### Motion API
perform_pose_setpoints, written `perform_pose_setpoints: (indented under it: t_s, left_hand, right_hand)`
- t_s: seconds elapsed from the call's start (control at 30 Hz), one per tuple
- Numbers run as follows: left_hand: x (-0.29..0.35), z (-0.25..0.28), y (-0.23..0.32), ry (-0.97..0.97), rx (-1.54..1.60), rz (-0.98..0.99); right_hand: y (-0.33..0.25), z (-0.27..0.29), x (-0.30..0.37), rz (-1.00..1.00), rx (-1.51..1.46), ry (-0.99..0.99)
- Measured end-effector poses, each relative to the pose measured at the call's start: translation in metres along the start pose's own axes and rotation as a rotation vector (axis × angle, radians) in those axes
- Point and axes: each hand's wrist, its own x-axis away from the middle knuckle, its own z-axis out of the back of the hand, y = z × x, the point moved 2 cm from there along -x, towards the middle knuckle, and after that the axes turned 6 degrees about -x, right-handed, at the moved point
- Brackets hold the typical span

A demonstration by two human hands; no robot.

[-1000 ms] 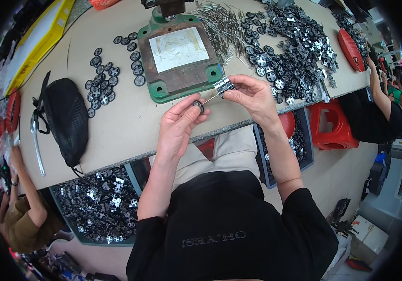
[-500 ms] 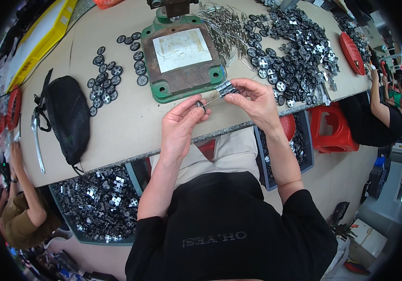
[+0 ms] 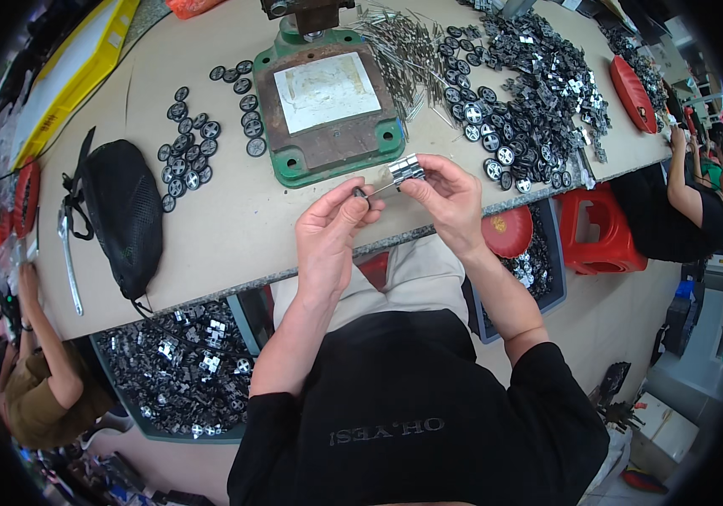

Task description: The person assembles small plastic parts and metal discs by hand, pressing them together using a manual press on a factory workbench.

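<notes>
Between the fingertips of my left hand (image 3: 332, 226) is a small black wheel (image 3: 361, 194), seen nearly edge-on. A thin metal axle (image 3: 381, 187) runs from it toward a shiny silver and black plastic part (image 3: 406, 169). That part is pinched by the thumb and fingers of my right hand (image 3: 451, 198). Both hands are closed and held above the table's near edge, just in front of the green press base (image 3: 327, 110). Whether the axle passes into the plastic part cannot be made out.
Loose wheels (image 3: 186, 156) lie left of the press. Metal axles (image 3: 403, 55) and a heap of plastic parts (image 3: 547, 76) spread to its right. A black mesh pouch (image 3: 123, 219) and a wrench (image 3: 69, 261) lie at left. Full bins (image 3: 246, 325) stand below; other people sit either side.
Both hands have shifted slightly, the right one down and toward me with the plastic part. The part has turned, showing more of its silver side.
</notes>
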Motion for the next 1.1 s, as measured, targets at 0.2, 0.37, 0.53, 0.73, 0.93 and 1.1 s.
perform_pose_setpoints:
  t_s: [0.2, 0.37, 0.53, 0.73, 0.93, 1.1]
  left_hand:
    - [0.002, 0.000, -0.004, 0.015, -0.043, -0.057]
    - [0.002, 0.004, -0.004, -0.035, -0.066, 0.009]
    - [0.005, -0.001, -0.007, 0.041, 0.033, -0.020]
    - [0.005, -0.006, -0.008, 0.010, -0.080, -0.036]
    - [0.001, -0.002, -0.009, -0.004, -0.071, -0.029]
    - [0.000, 0.003, -0.006, -0.069, 0.097, 0.109]
  right_hand:
    - [-0.001, 0.008, -0.006, 0.001, 0.081, -0.013]
    - [-0.012, 0.012, -0.013, -0.190, 0.082, -0.126]
    - [-0.003, 0.011, -0.007, 0.003, 0.243, -0.080]
    - [-0.004, -0.001, -0.003, -0.155, 0.120, -0.169]
    - [-0.010, 0.002, -0.004, -0.159, 0.085, -0.174]
    - [-0.014, 0.009, -0.012, 0.048, 0.263, -0.184]
